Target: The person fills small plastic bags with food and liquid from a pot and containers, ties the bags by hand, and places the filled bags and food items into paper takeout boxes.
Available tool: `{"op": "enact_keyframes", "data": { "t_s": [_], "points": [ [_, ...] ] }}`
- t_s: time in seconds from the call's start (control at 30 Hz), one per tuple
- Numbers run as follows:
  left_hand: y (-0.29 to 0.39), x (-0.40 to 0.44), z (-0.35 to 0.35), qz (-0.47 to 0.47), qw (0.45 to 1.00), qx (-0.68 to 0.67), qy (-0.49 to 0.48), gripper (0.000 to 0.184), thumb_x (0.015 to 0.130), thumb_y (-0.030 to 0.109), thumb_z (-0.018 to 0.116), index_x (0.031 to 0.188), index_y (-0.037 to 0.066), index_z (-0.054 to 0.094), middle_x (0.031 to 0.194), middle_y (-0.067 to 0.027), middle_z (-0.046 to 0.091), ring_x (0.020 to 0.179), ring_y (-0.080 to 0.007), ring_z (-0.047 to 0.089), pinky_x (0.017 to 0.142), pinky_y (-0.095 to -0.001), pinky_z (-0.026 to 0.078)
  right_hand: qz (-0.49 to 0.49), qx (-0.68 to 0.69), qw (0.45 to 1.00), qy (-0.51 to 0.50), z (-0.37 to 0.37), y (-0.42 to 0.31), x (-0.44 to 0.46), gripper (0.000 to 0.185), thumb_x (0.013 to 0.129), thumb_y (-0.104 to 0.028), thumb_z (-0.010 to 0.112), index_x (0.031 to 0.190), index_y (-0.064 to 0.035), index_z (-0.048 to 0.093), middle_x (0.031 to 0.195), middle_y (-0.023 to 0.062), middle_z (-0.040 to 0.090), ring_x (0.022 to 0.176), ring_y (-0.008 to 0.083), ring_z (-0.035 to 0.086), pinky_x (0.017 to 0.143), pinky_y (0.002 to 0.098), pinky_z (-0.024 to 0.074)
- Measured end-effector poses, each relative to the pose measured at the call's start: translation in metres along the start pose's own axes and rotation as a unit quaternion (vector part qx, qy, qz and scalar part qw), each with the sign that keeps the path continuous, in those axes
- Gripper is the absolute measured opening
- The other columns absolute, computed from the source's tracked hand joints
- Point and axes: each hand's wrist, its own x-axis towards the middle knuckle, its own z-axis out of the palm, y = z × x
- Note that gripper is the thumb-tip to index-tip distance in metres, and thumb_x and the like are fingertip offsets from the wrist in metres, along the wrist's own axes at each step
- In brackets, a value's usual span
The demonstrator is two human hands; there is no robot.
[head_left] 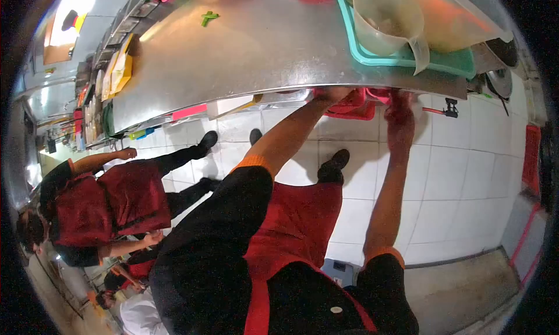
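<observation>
Both my arms reach down to a shelf below the front edge of the steel table (244,55). My left hand (336,94) is at a red plastic container (355,112), its fingers hidden under the table edge. My right hand (399,122) is just to the right, by a pinkish-red item at the same shelf. Its fingers are blurred and partly covered by the edge, so I cannot make out its grip. The red container sticks out a little from under the table.
A turquoise tray (365,59) on the table holds a translucent measuring jug (387,18) and another clear container (457,20). A green scrap (208,18) lies at the back. A yellow box (121,70) stands left. A co-worker in a red apron (110,207) is at left.
</observation>
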Motion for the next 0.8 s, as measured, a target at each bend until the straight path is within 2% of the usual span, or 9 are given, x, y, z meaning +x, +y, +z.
{"op": "enact_keyframes", "data": {
  "t_s": [0.1, 0.17, 0.2, 0.43, 0.47, 0.53, 0.63, 0.7, 0.8],
  "points": [
    [-0.004, -0.006, 0.022, 0.029, 0.998, -0.021, 0.059, 0.024, 0.086, 0.028, 0.048, 0.092, 0.008, 0.06, 0.095, -0.0138, 0.063, 0.084, -0.0351, 0.058, 0.08, -0.0475, 0.044, 0.061, 0.201, 0.977, -0.016, -0.011, 0.013, -0.029, 0.034, 0.092, -0.02, 0.048, 0.123, -0.0057, 0.052, 0.115, 0.0051, 0.058, 0.09, 0.013, 0.054, 0.068, 0.0256, 0.0439],
    [-0.01, -0.009, 0.026, 0.053, 0.992, -0.037, 0.111, 0.023, 0.086, 0.027, 0.048, 0.091, 0.008, 0.06, 0.094, -0.0138, 0.063, 0.084, -0.0354, 0.058, 0.08, -0.0476, 0.044, 0.007, -0.155, 0.988, 0.024, 0.01, 0.005, -0.05, 0.036, 0.092, -0.02, 0.047, 0.124, -0.0056, 0.051, 0.116, 0.0053, 0.058, 0.091, 0.0148, 0.054, 0.069, 0.0266, 0.0448],
    [-0.016, -0.016, 0.025, 0.06, 0.988, -0.04, 0.136, 0.023, 0.086, 0.027, 0.048, 0.09, 0.007, 0.06, 0.094, -0.0139, 0.063, 0.084, -0.0355, 0.058, 0.08, -0.0477, 0.044, 0.067, 0.173, 0.983, -0.018, 0.003, 0.009, -0.056, 0.038, 0.091, -0.021, 0.048, 0.125, -0.0057, 0.05, 0.117, 0.0041, 0.058, 0.092, 0.0151, 0.054, 0.068, 0.0266, 0.0439],
    [-0.086, -0.02, 0.062, 0.061, 0.954, 0.028, 0.294, 0.022, 0.086, 0.025, 0.048, 0.087, 0.006, 0.06, 0.092, -0.0141, 0.064, 0.082, -0.0364, 0.058, 0.08, -0.0483, 0.043, 0.113, 0.211, 0.96, 0.147, 0.031, 0.001, -0.114, 0.041, 0.087, -0.018, 0.052, 0.126, -0.006, 0.05, 0.11, 0.0091, 0.06, 0.087, 0.0175, 0.053, 0.065, 0.0279, 0.0435],
    [-0.033, -0.028, -0.028, 0.052, 0.933, -0.071, 0.35, 0.02, 0.087, 0.019, 0.047, 0.084, 0.005, 0.061, 0.086, -0.0132, 0.065, 0.079, -0.0385, 0.059, 0.084, -0.0501, 0.041, 0.122, 0.225, 0.957, 0.134, 0.03, 0.004, -0.121, 0.042, 0.085, -0.017, 0.051, 0.126, -0.0064, 0.049, 0.109, 0.0091, 0.06, 0.084, 0.0175, 0.053, 0.063, 0.0277, 0.0426],
    [-0.047, -0.052, -0.039, -0.042, 0.999, -0.016, 0.015, 0.018, 0.088, 0.018, 0.049, 0.088, 0.004, 0.061, 0.082, -0.0115, 0.065, 0.078, -0.0377, 0.059, 0.081, -0.0521, 0.041, 0.14, 0.237, 0.955, 0.108, 0.023, 0.012, -0.132, 0.043, 0.084, -0.016, 0.05, 0.127, -0.0068, 0.049, 0.108, 0.009, 0.06, 0.082, 0.0176, 0.053, 0.061, 0.0276, 0.0417],
    [0.006, -0.101, -0.144, -0.068, 0.93, -0.34, 0.121, 0.027, 0.092, 0.031, 0.05, 0.081, 0.008, 0.061, 0.08, -0.0065, 0.063, 0.068, -0.0185, 0.057, 0.061, -0.0344, 0.045, 0.196, 0.31, 0.928, -0.068, 0.018, 0.023, -0.146, 0.043, 0.082, -0.017, 0.049, 0.124, -0.0069, 0.051, 0.104, 0.0098, 0.06, 0.074, 0.0167, 0.049, 0.056, 0.0266, 0.0359],
    [0.005, -0.144, -0.192, -0.274, 0.705, -0.638, -0.145, 0.037, 0.092, 0.044, 0.049, 0.083, 0.01, 0.06, 0.068, -0.0012, 0.061, 0.057, -0.0097, 0.054, 0.052, -0.0269, 0.042, 0.235, 0.204, 0.938, 0.155, 0.056, 0.017, -0.163, 0.036, 0.086, -0.025, 0.053, 0.117, -0.0073, 0.053, 0.107, 0.0095, 0.059, 0.077, 0.0175, 0.051, 0.061, 0.0253, 0.0414],
    [-0.022, -0.179, -0.317, -0.34, 0.705, -0.62, -0.058, 0.021, 0.089, 0.031, 0.058, 0.082, 0.011, 0.059, 0.072, 0.0007, 0.062, 0.06, -0.0073, 0.054, 0.052, -0.0236, 0.04, 0.252, 0.054, 0.964, -0.069, 0.129, 0.01, -0.164, 0.038, 0.081, -0.012, 0.065, 0.116, -0.009, 0.052, 0.107, 0.0053, 0.058, 0.084, 0.016, 0.055, 0.061, 0.0244, 0.0453]
  ]
}}
